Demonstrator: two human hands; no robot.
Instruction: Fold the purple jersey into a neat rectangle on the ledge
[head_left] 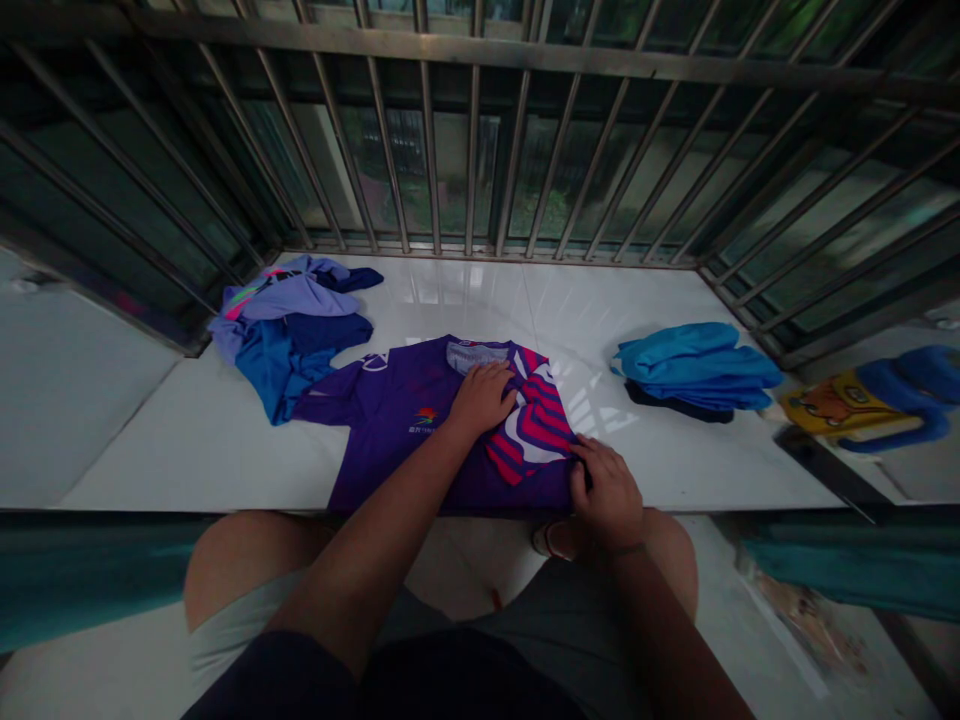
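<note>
A purple short-sleeved shirt [394, 400] with a small logo on its chest lies spread on the white ledge in front of me. Its red, purple and white patterned sleeve [536, 425] is folded inward over the body on the right. My left hand [484, 400] rests on the shirt just below the grey inner collar, fingers extended. At the shirt's right side edge, my right hand [609, 492] has its fingers and thumb closed on the cloth. The shirt's lower part is partly hidden behind my left forearm.
A loose pile of lilac and blue clothes [289, 325] lies left, touching the shirt's left sleeve. Folded blue clothes [697, 365] lie right. Beyond them are a yellow and blue container [855, 405] and a dark flat object [832, 475]. Metal window bars [472, 160] stand behind the ledge [465, 285].
</note>
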